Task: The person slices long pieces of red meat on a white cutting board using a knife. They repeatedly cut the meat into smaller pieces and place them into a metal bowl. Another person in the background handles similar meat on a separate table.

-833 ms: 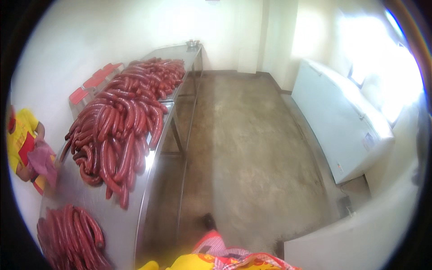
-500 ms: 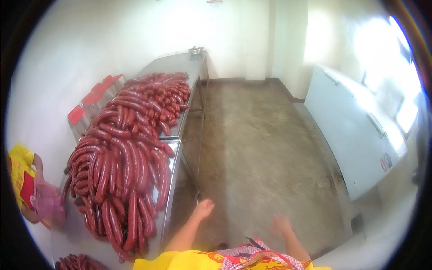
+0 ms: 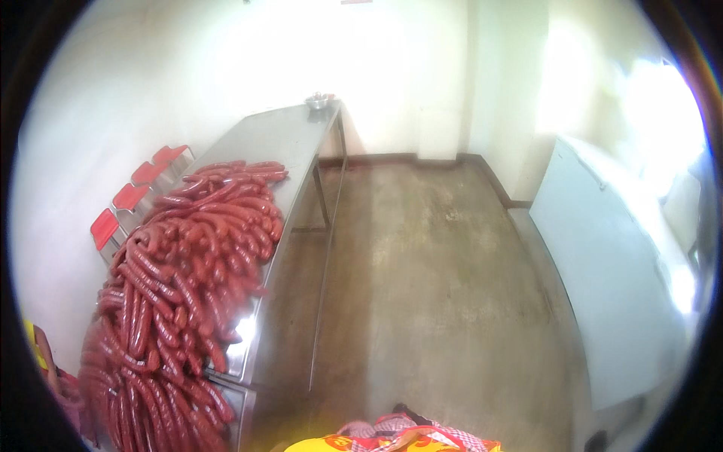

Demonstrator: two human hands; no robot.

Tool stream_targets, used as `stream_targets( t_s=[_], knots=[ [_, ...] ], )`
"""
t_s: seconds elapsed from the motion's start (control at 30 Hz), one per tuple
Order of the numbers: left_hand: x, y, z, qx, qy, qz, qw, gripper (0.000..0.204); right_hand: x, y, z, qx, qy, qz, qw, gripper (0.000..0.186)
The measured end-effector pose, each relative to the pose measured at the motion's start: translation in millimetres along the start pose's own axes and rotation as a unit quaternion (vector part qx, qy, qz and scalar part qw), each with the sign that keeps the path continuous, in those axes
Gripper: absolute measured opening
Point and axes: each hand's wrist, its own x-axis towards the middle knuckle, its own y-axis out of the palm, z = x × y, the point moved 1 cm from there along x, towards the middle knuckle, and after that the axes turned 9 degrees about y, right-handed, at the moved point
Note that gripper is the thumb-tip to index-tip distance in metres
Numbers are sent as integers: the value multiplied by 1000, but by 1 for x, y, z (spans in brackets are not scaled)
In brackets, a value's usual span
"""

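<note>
Neither of my hands shows at this moment; only the yellow and checked cloth of my clothing (image 3: 392, 437) comes in at the lower edge. To my left, a large heap of dark red sausages (image 3: 203, 248) covers much of a long steel table (image 3: 263, 139). The sausages are thick, long and glossy, lying over one another. A second steel table section (image 3: 239, 407) adjoins the first at the near end, with sausages on it too.
Several red-topped stools (image 3: 129, 197) line the wall beyond the table. A metal bowl (image 3: 316, 101) stands at the table's far end. On the right is a long white chest freezer (image 3: 602, 279). Part of another person (image 3: 45, 354) in yellow shows at the left rim. Brown floor (image 3: 444, 301) lies between.
Both my hands have dropped out of view. The view has moved forward along the table, so the heap, stools and freezer sit lower and nearer. The other person has slid toward the left rim.
</note>
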Motion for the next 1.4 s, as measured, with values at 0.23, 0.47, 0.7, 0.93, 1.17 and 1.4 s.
stream_targets(
  t_s=[0.23, 0.47, 0.7, 0.93, 1.17, 1.4],
  knots=[
    [117, -77, -61, -118, -125, 49, 984, 42, 130, -187, 300, -32, -100, -86, 991, 36],
    [355, -213, -148, -79, -33, 51, 995, 43, 80, -359, 558, 145, -274, -160, 937, 33],
    [613, -480, -329, -140, 163, -167, 962, 40, 122, -421, 602, 59, -155, -84, 982, 25],
    [769, -635, -468, -291, 204, -188, 916, 44, 212, -503, 757, -68, -2, -139, 988, 28],
    [790, -739, -570, -445, 234, -218, 837, 31, 187, -764, 1178, 5, -312, -99, 945, 31],
    [858, -880, -628, -565, 161, -331, 738, 25, -6, -874, 1573, -21, -673, -208, 710, 30]
  ],
)
